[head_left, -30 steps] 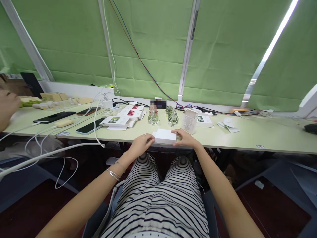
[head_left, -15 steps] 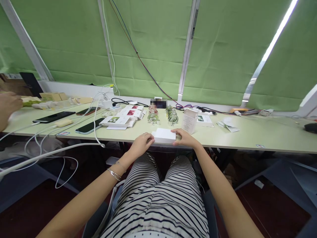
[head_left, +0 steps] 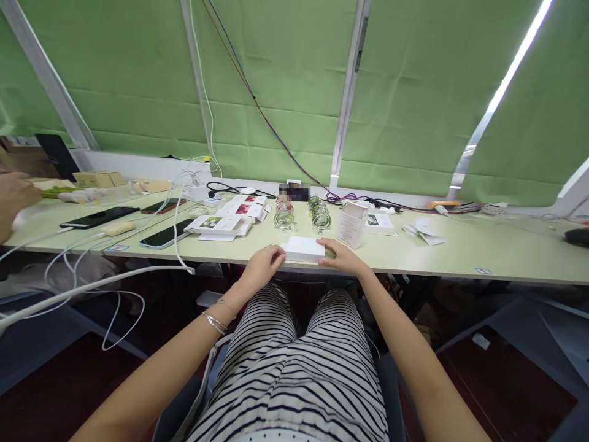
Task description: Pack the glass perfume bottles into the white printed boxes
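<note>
My left fingers (head_left: 278,252), pinched, and right fingers (head_left: 327,242), parted, hold opposite ends of a flat white cardboard box (head_left: 304,248). It's at the near edge of the long pale-green bench (head_left: 488,245).

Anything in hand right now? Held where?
A white box, by its two ends: left hand at its left end, right hand with thumb and finger at its right end.

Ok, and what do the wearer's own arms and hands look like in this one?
The bare, ungloved left hand seems to have a thin ring on one finger, and slim, silver-coloured bracelets circle that wrist. The equally ungloved right hand shows no visible jewellery. No sleeves appear on either forearm.
</note>
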`<state>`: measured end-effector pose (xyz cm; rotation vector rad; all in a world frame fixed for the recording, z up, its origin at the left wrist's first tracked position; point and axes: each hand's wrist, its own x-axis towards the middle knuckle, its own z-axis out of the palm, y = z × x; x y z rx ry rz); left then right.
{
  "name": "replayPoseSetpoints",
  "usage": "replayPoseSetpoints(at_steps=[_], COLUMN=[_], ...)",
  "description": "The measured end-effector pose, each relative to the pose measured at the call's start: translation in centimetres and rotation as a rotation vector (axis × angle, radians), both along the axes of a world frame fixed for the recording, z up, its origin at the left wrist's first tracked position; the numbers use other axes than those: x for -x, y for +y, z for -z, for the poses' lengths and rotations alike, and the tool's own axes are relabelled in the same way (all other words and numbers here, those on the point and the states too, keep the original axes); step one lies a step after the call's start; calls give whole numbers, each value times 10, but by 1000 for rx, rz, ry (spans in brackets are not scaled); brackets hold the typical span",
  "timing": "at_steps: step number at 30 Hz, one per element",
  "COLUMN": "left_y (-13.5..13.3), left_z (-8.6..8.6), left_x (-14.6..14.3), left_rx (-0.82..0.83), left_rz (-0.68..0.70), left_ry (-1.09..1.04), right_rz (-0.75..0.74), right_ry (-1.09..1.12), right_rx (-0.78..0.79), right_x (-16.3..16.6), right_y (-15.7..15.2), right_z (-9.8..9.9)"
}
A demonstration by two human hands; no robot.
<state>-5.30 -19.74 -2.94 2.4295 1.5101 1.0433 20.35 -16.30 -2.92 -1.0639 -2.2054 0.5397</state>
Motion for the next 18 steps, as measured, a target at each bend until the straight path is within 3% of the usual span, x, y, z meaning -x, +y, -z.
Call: replayPoseSetpoints(at_steps=[18], left_y=[1], left_z=[-1], left_x=[3], left_rx=[25], left_rz=[31], left_ry=[45], right_rz=[-4], right_ry=[48], right_rx=[56], right_x=[-2], right_y=[-2], right_z=[-3])
